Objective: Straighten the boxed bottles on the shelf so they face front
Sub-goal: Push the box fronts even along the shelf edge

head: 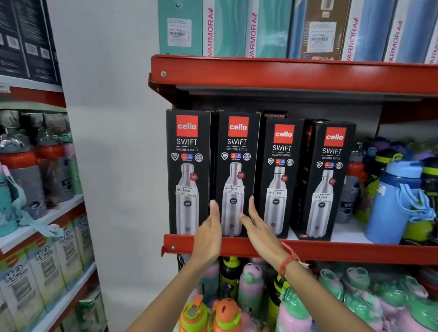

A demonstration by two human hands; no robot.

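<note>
Several black boxes printed with a steel bottle stand in a row on the middle red shelf. The leftmost box and the second box face front. The third box stands a little lower and slightly turned. The fourth box is angled, with its dark left side showing. My left hand lies flat along the left edge of the second box. My right hand rests flat at that box's right edge, fingers straight. Neither hand grips the box.
Boxed bottles fill the upper shelf. Loose blue, green and purple bottles crowd the shelf right of the black boxes. Pink, green and orange bottles stand on the shelf below. Another rack with bottles and boxes stands at the left.
</note>
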